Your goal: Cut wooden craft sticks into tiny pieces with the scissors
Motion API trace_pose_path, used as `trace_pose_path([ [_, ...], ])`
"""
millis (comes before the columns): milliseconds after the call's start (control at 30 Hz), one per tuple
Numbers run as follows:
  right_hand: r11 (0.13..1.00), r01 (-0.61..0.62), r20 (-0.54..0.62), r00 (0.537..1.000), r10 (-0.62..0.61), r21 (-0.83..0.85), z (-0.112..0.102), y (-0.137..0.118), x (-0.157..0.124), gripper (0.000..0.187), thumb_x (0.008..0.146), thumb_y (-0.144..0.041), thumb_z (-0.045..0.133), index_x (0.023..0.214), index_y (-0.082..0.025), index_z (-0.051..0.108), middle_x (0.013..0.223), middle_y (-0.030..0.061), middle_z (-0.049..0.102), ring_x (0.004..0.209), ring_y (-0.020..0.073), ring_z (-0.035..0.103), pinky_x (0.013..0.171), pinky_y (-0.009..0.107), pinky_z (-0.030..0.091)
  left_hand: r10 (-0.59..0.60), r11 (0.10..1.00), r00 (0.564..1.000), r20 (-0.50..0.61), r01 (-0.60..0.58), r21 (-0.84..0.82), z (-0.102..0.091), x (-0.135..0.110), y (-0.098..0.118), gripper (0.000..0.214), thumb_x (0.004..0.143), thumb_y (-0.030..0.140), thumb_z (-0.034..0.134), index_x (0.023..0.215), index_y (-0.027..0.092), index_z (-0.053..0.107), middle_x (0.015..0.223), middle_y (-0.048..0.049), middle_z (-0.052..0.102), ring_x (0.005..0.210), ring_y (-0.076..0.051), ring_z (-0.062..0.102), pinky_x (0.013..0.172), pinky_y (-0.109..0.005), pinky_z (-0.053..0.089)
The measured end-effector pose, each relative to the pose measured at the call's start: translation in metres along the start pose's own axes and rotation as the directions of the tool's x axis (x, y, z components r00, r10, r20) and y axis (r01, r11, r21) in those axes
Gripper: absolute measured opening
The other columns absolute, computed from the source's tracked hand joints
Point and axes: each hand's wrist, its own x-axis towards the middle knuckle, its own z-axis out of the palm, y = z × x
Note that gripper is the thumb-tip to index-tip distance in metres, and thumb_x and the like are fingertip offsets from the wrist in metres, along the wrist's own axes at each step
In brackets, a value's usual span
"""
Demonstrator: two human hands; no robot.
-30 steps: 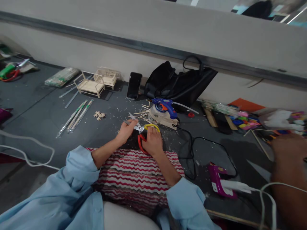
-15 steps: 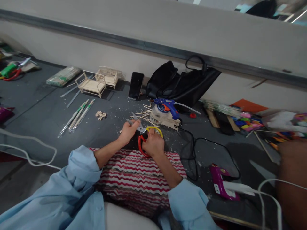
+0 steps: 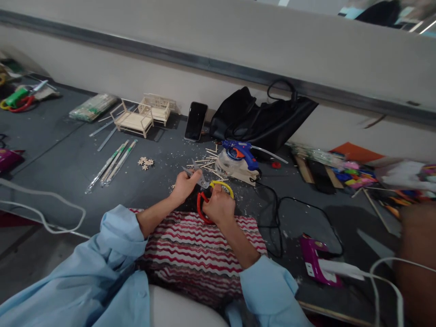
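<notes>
Gripping scissors [image 3: 204, 183] near front edge of bench [image 3: 68, 156]: right hand [image 3: 220, 206] round handles [image 3: 199, 205]; left hand [image 3: 184, 185] by parted blades [image 3: 195, 164], hold unclear. Best keep fingertips [image 3: 197, 173] clear.

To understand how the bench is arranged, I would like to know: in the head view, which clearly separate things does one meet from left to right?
Plastic-wrapped package → pale snowflake shapes → red-and-yellow-handled scissors → small red disc → purple device with white cable.
</notes>
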Motion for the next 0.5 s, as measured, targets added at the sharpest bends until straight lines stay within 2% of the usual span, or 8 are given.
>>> trace_pose_path([
  [267, 1.000, -0.015, -0.028, 1.000, 0.014, -0.013, 0.0017, -0.0008, -0.0012, 0.038, 0.084, -0.041, 0.049, 0.105, -0.009, 0.053, 0.081, 0.0151, 0.067, 0.079, 0.0257, 0.065, 0.066, 0.031, 0.044, 0.015, 0.998, 0.999, -0.035, -0.013, 0.055, -0.0006, 0.0005, -0.0039, 0.042, 0.076, 0.050, 0.060, 0.056, 0.018, 0.041, 0.045, 0.0086, 0.031, 0.043, -0.004, 0.028, 0.043, -0.019, 0.021],
  [500, 0.999, -0.021, 0.008, 1.000, 0.021, 0.029, 0.0012, -0.0002, 0.0000, 0.037, 0.084, -0.041, 0.049, 0.104, -0.010, 0.053, 0.082, 0.0145, 0.068, 0.079, 0.0257, 0.065, 0.066, 0.031, 0.043, 0.045, 0.997, 0.999, -0.019, -0.043, 0.069, -0.0017, 0.0007, -0.0009, 0.043, 0.076, 0.052, 0.061, 0.056, 0.017, 0.044, 0.048, 0.0078, 0.033, 0.044, -0.005, 0.029, 0.044, -0.020, 0.023],
])
